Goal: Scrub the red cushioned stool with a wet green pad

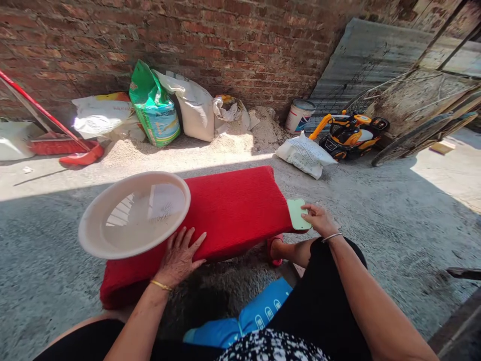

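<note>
A long, low bench covered in bright red, textured cloth stands before the person. On its left end sits a wide, round, pale-pink plastic basin of clear water. The left hand lies on the bench's near edge, just beside the basin, fingers spread and holding nothing. At the bench's right end, the right hand touches a thin, rectangular, pale-green piece with bent fingers; whether they grip it, I cannot tell.
</note>
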Motion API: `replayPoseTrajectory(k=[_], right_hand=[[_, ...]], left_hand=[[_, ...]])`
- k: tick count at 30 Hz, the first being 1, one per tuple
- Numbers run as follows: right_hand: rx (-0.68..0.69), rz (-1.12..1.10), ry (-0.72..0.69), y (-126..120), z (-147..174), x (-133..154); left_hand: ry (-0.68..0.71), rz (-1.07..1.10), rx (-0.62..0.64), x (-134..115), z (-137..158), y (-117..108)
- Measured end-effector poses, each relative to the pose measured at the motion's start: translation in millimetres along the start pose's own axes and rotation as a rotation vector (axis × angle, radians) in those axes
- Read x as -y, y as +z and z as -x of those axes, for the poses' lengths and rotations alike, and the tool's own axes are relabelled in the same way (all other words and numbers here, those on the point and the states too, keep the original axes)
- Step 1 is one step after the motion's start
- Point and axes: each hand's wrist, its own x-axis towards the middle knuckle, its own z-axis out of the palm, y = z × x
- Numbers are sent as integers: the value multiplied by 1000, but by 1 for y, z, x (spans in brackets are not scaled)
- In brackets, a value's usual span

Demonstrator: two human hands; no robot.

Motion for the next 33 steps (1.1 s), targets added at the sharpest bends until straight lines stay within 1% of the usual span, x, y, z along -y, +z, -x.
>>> replayPoseTrajectory(k=[3, 5, 6, 8, 11, 13, 15, 18, 20, 22, 24, 26, 27, 28, 29, 30, 33], right_hand=[[227, -126, -81, 27, -11, 26], [312, -139, -112, 38, -18, 38], [330, -107, -112, 41, -20, 41], [297, 33, -90, 42, -21, 46], [120, 304, -81, 40, -14, 54], [45, 456, -105, 43, -6, 62], [41, 573, -133, 50, 3, 69], [60, 672, -192, 61, 8, 74], [65, 690, -222, 63, 6, 71], [77, 668, -197, 58, 0, 61], [56, 635, -83, 45, -7, 45], [-10, 617, 79, 31, -13, 26], [-52, 605, 144, 25, -15, 18], [-90, 580, 180, 21, -16, 10], [-117, 533, 179, 19, -17, 5], [-130, 471, 149, 20, -18, 1], [-109, 300, 10, 33, -25, 3]], left_hand=[[16, -52, -3, 1, -2, -1], [30, -87, -12, 0, -3, -2], [35, -99, -19, 0, -3, -3], [43, -110, -34, 0, -4, -3], [50, -111, -51, 1, -3, -2], [56, -110, -62, 2, -3, -1], [63, -115, -69, 3, -3, 0], [74, -130, -69, 4, -3, 1], [79, -135, -70, 4, -3, 2], [75, -126, -73, 4, -3, 3], [63, -107, -84, 4, -3, 4], [55, -87, -96, 4, -3, 6], [54, -81, -99, 5, -3, 6], [53, -78, -100, 5, -2, 7], [53, -78, -98, 5, -2, 7], [54, -81, -94, 5, -2, 7], [51, -103, -83, 4, -3, 5]])
